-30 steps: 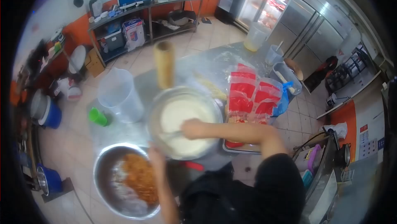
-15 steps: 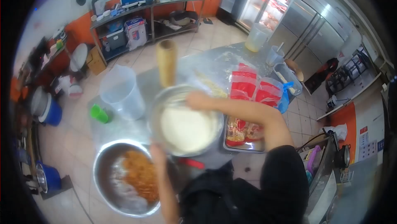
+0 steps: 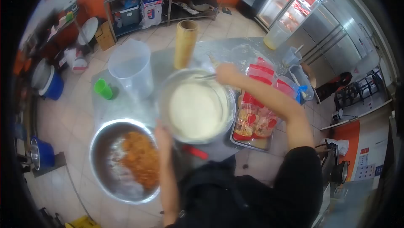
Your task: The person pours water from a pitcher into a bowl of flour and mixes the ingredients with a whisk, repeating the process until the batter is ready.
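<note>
A metal bowl (image 3: 230, 120) of creamy white batter (image 3: 195, 110) stands on the metal table, slightly blurred. My right hand (image 3: 228, 74) is closed round the handle of a thin metal utensil (image 3: 205, 76) that reaches into the bowl at its far edge. At the bowl's near left rim is my left hand (image 3: 163, 134), blurred, its fingers against the side; their grip is hard to make out. Left of it, a large steel bowl (image 3: 99, 156) holds an orange-brown shredded mixture (image 3: 141, 158). Something red (image 3: 195, 152) lies just below the batter bowl.
A wrapped roll (image 3: 186, 45) stands behind the bowl, with a clear bucket (image 3: 132, 70) and green cup (image 3: 103, 89) to the left. At the right are a tray (image 3: 252, 144) with red-and-clear packages (image 3: 256, 123), a jug (image 3: 276, 36) and a container (image 3: 301, 80).
The view has shifted. My right hand has moved right and away from over the batter, towards the bowl's far right rim, and the utensil now shows. My left hand stays beside the bowl.
</note>
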`<state>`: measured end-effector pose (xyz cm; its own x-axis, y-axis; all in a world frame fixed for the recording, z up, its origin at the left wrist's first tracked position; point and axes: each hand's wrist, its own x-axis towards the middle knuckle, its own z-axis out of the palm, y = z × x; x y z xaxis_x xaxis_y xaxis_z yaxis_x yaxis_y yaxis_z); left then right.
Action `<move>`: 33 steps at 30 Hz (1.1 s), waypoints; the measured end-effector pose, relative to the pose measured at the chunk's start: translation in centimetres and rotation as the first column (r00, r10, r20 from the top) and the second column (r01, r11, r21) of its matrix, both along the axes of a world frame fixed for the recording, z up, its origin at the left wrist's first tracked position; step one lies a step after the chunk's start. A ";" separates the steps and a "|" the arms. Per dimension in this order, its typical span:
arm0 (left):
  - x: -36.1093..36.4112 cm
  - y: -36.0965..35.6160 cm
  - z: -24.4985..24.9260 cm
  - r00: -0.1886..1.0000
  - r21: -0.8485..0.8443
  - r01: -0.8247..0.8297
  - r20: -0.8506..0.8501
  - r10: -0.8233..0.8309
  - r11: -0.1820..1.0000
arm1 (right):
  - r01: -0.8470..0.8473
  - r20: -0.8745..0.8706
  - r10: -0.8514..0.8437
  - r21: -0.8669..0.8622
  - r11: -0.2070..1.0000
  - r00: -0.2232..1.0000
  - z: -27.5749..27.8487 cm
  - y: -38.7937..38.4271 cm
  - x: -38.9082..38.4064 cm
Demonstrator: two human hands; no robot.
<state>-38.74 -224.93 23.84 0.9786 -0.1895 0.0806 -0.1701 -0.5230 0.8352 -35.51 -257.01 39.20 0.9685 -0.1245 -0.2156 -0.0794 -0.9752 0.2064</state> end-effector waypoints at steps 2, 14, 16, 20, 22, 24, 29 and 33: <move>0.3 0.3 -0.7 0.996 -0.003 0.023 -0.086 -0.023 1.000 | -0.102 0.032 0.097 0.174 0.980 0.995 -2.9 3.7 0.7; -0.5 0.2 0.8 0.997 0.001 0.012 -0.083 -0.012 1.000 | 0.136 -0.540 -0.181 -0.122 0.983 0.822 2.4 -0.2 -4.7; -0.3 -0.4 1.7 0.992 -0.047 0.003 -0.127 -0.009 0.999 | 0.176 -0.234 -0.186 -0.064 0.982 0.954 2.4 0.1 -2.5; -0.1 -0.5 1.7 0.968 -0.056 -0.005 -0.249 -0.010 0.998 | 0.000 -0.060 0.012 0.189 0.982 0.998 -5.3 5.4 -0.8; -0.2 -0.3 0.9 0.961 -0.056 -0.053 -0.273 0.036 0.997 | -0.039 -0.160 0.103 0.360 0.932 0.982 -7.5 9.3 -4.6; -0.5 -0.4 -0.4 0.999 -0.066 -0.034 -0.030 0.032 0.997 | -0.423 -0.223 0.514 0.351 0.835 0.829 -8.1 9.8 -9.3; -0.7 -0.3 1.5 0.990 -0.109 -0.028 -0.140 0.013 0.994 | -0.206 -0.686 0.280 0.190 0.960 0.671 -4.3 1.3 -14.1; -0.7 -0.4 1.4 0.991 -0.036 -0.032 -0.134 0.027 0.999 | 0.024 -0.500 -0.084 -0.126 0.992 0.862 -0.3 -2.8 -5.9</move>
<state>-39.47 -225.32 25.23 0.9861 -0.1601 -0.0441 -0.0412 -0.4937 0.8687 -41.39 -259.84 38.93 0.7229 -0.2261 -0.6529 0.0122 -0.9407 0.3392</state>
